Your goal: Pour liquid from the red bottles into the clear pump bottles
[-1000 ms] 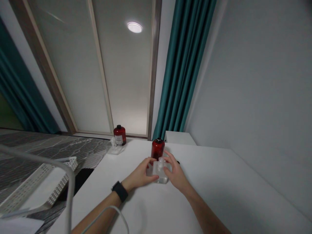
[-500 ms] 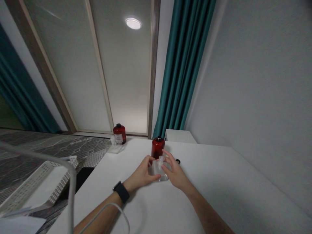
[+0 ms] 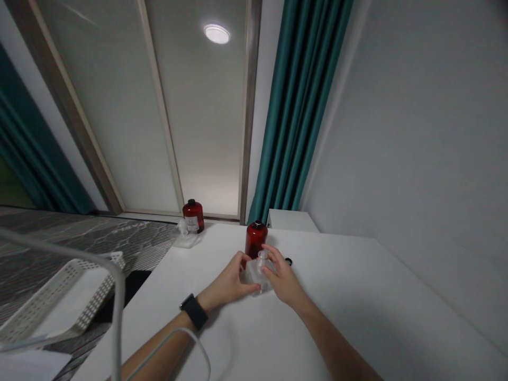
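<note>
A clear plastic spout pouch (image 3: 254, 271) is between my hands on the white table, its see-through cap (image 3: 262, 255) toward the back. My left hand (image 3: 232, 284) is closed around the pouch's left side, thumb along its near edge. My right hand (image 3: 282, 276) pinches at the cap and neck with thumb and fingers. Right behind stands a dark red bottle (image 3: 254, 238), its neck dark at the top, partly hidden by my fingers. A small black cap (image 3: 289, 261) lies just beyond my right hand.
At the table's back left stands another red bottle (image 3: 193, 217) with a black cap and white label, beside another clear pouch (image 3: 186, 239). A white perforated basket (image 3: 59, 296) is low at left. A grey-white tube (image 3: 118, 312) and a thin cable (image 3: 194, 338) cross the foreground.
My right fingers have shifted slightly around the cap, and the pouch tilts a little differently. My left hand keeps its hold. The whole view has drifted slightly.
</note>
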Demonstrator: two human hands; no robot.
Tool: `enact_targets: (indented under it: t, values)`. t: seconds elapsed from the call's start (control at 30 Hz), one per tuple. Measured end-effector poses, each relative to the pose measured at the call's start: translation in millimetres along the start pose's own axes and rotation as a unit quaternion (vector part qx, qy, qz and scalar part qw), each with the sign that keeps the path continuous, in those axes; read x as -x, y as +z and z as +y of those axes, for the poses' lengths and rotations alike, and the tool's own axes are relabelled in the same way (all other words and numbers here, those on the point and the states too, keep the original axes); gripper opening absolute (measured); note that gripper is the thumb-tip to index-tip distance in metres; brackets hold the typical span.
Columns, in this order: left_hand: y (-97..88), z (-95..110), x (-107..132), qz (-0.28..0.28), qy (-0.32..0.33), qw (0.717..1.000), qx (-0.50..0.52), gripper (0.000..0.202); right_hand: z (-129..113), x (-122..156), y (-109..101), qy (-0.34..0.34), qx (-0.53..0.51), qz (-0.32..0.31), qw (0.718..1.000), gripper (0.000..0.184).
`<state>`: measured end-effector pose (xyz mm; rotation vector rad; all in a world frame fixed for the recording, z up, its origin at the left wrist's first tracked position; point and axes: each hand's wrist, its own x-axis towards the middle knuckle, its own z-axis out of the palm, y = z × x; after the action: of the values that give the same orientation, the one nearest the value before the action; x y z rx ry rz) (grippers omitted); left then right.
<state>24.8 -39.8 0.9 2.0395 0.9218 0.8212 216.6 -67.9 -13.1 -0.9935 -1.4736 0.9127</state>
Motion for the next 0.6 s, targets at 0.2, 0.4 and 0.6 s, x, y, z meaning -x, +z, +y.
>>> enact_targets:
  t: [0.2, 0.4, 0.6]
  values:
    - [-4.8, 3.6, -0.6, -0.018, 0.015, 1.000, 0.003, 0.048, -9.9, 0.8, -11.6, 0.010, 0.027, -0.047, 0.998, 0.049]
    - [-7.8, -1.8, -1.3, -0.043, 0.016, 0.999, 0.024, 0.049, -15.8, 3.2, -13.3, 0.007, 0.067, -0.049, 0.997, 0.056]
    - [-4.6, -7.3, -1.1, -0.033, 0.024, 0.999, 0.025, 0.048, -13.5, 4.8, -3.3, -0.039, 0.114, -0.006, 0.993, 0.043]
